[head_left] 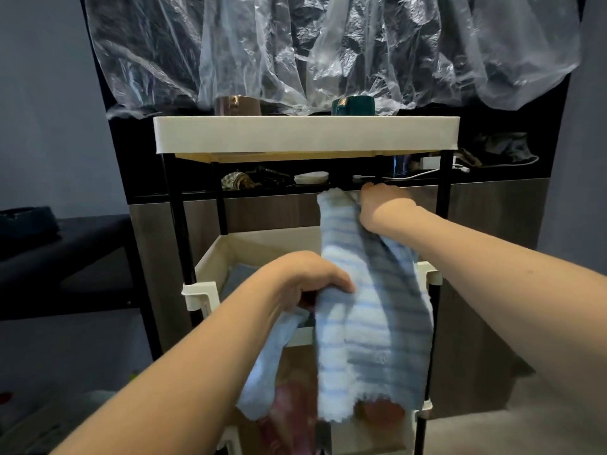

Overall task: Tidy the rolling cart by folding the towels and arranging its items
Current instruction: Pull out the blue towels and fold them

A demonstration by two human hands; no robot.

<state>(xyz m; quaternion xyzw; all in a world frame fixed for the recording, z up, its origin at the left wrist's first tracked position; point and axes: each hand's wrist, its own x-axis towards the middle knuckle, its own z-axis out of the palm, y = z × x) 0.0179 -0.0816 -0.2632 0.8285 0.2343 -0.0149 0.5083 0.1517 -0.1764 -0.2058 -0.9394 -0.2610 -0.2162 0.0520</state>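
I hold the blue striped towel [371, 310] in both hands, in front of the rolling cart [307, 133] at frame centre. My right hand [382, 205] is clenched on the towel's upper edge, right of centre, just under the top tray. My left hand [307, 280] is closed on the cloth lower down, left of centre, over the middle tray [210, 257]. The towel hangs between the two grips and drapes on toward the bottom of the frame, its free end covering part of the lower shelf.

The step in hand, as I judge it, is opening the towel out for folding.

Procedure:
- Keep the right grip pinched at one corner of the top edge. Do not bunch the fabric.
- Slide the left hand along the edge to the opposite corner, so the cloth hangs flat with the stripes level.
- Hold the towel clear of the cart's black posts and tray clips, which may snag the loops.
- Bring corner to corner, then check that the edges match before the next fold.

A second, grey cloth [239, 274] lies in the middle tray behind my left hand. Two cups, brown [238, 105] and green [353, 105], stand on the top tray; keep the towel from sweeping them.
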